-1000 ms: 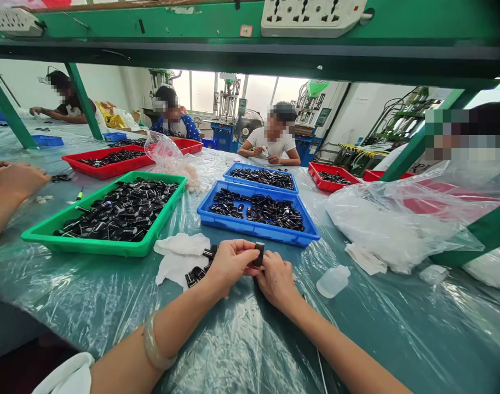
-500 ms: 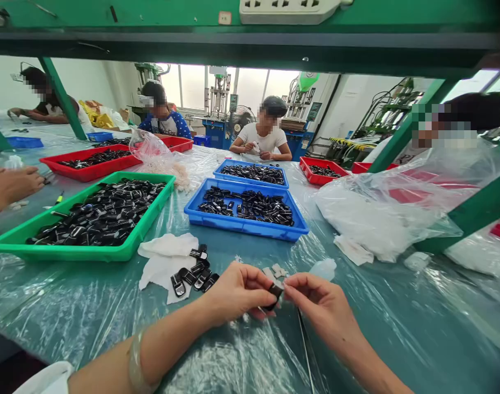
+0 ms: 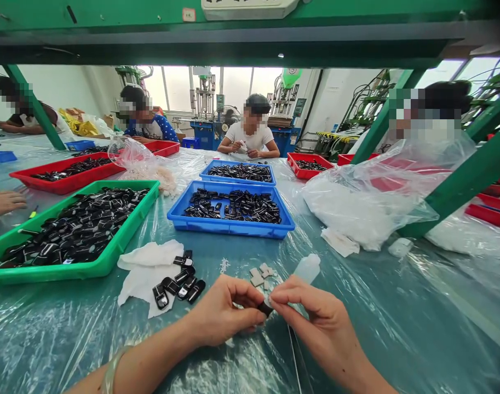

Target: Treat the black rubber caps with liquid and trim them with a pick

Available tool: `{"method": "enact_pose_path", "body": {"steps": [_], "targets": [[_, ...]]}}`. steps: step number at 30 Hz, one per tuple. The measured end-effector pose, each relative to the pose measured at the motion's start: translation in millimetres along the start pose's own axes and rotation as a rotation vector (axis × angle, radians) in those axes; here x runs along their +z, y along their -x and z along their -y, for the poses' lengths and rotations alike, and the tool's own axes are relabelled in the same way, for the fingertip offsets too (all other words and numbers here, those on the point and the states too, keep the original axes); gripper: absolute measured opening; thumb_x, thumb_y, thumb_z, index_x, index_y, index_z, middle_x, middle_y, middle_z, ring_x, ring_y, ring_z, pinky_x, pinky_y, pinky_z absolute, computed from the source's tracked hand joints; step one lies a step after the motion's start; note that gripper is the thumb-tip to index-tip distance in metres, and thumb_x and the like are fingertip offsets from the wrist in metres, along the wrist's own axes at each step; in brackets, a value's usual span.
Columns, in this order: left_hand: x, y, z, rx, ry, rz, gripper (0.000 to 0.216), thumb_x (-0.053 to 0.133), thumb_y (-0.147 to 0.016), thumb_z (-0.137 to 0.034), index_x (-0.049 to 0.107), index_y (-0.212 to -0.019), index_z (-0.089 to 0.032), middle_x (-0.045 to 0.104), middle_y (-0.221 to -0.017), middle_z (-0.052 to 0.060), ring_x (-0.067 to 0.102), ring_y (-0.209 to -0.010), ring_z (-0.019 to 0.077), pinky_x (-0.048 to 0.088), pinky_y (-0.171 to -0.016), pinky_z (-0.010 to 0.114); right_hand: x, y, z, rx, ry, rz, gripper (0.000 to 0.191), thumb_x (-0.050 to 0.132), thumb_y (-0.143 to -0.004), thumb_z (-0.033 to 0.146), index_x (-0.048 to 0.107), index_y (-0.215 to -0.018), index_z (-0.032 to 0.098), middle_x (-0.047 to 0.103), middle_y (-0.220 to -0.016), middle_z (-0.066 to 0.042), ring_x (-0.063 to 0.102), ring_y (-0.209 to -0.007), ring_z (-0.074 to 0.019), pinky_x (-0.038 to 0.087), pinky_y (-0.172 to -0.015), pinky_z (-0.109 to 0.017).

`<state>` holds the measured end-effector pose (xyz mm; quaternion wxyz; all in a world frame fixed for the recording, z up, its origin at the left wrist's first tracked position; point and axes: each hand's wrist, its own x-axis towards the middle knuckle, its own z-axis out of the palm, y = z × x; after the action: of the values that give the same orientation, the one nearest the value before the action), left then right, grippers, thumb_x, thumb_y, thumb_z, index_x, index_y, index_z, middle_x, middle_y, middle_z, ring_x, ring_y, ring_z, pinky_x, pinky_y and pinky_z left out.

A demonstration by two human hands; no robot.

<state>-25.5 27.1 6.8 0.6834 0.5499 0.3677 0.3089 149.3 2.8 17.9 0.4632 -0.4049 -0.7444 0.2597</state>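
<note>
My left hand (image 3: 229,314) is closed around a small dark piece (image 3: 265,309), mostly hidden by the fingers. It looks like the glossy black clip-like parts (image 3: 187,284) that lie loose on a white cloth (image 3: 151,256) to its left. Thumb and forefinger of my right hand (image 3: 315,314) pinch together right at the dark piece's edge. Something small and pale shows between these fingertips, too small to name. Beyond the hands lie several small beige pads (image 3: 257,277) and a translucent bottle-like object (image 3: 308,268). A thin metal rod (image 3: 294,355) lies below my right hand.
A green tray (image 3: 105,265), blue trays (image 3: 229,225) and red trays (image 3: 64,186) hold heaps of black parts. A clear plastic bag (image 3: 356,202) slumps at right beside a green post (image 3: 471,175). Several people sit around the plastic-covered table; a co-worker's hand (image 3: 5,203) rests at left.
The view has turned a little to the right. The dark piece has tilted and shows less between my fingers, and my right fingertips have moved closer to it.
</note>
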Motion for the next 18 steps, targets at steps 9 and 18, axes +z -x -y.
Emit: {"method": "enact_pose_path", "body": {"steps": [9, 18], "targets": [[0.4, 0.6, -1.5, -0.003, 0.014, -0.006, 0.018, 0.070, -0.062, -0.023, 0.068, -0.076, -0.011, 0.059, -0.060, 0.001, 0.051, -0.054, 0.0086, 0.046, -0.054, 0.022, -1.7, 0.1, 0.8, -0.102, 0.096, 0.030, 0.015, 0.053, -0.081, 0.013, 0.064, -0.076, 0.022, 0.066, -0.072, -0.002, 0.059, -0.064, -0.0147, 0.049, -0.059, -0.027], [-0.3, 0.9, -0.2, 0.018, 0.012, 0.004, 0.020, 0.071, -0.062, -0.025, 0.069, -0.076, -0.012, 0.059, -0.059, 0.001, 0.052, -0.053, 0.0094, 0.047, -0.055, 0.023, -0.6, 0.7, 3.1, -0.089, 0.119, 0.040, 0.015, 0.051, -0.083, 0.014, 0.063, -0.077, 0.021, 0.064, -0.072, -0.004, 0.058, -0.065, -0.0158, 0.049, -0.059, -0.028]]}}
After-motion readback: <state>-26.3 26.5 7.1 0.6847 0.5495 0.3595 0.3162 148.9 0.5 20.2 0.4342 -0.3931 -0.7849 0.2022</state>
